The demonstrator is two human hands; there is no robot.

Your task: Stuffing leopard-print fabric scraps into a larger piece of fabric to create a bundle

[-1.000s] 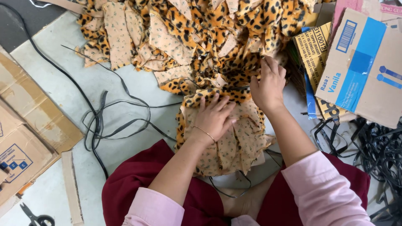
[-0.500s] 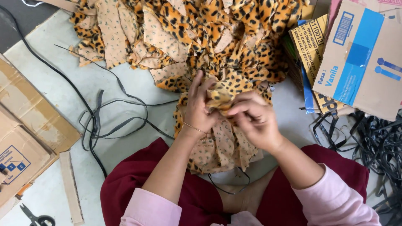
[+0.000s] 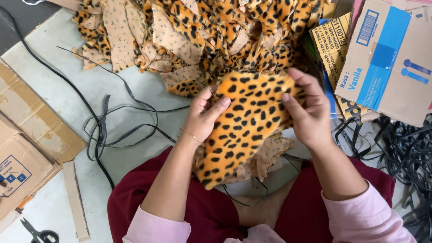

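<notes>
Squarely between both hands' grips, leopard-print piece (image 3: 245, 126).

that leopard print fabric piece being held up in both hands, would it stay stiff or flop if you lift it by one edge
The leopard-print piece would probably flop: its lower end already droops below the left hand and right hand. It looks light, since fingertips alone carry it. The furry face likely grips rather than slips.

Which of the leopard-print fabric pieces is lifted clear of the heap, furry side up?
The large piece held between the left hand and right hand, spotted pile side facing the camera. The others lie in the heap on the floor, many showing their tan backing.
</notes>
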